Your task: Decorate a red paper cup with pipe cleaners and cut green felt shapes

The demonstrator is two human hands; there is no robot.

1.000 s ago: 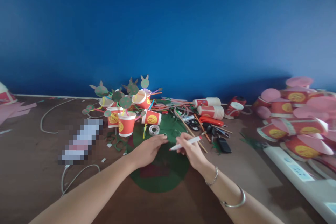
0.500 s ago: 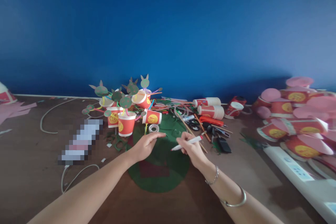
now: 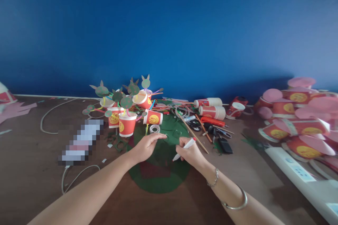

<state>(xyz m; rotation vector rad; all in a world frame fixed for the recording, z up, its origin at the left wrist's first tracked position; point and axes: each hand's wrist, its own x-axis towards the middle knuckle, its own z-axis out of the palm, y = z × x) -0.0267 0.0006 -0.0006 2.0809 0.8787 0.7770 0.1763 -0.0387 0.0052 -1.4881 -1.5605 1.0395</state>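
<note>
White marker (image 3: 189, 145) pinched in the right hand (image 3: 193, 156) angles more steeply than 0.5 seconds ago, its tip lower in view over the green sheet (image 3: 161, 185), suggesting a shifted working spot, while the left hand (image 3: 144, 148) lies nearby, fingers together, any hold impossible to tell.

passable: green sheet (image 3: 176, 174), near edge | blocked: red cups (image 3: 127, 126) (one tipped), power strip (image 3: 306, 185)
</note>
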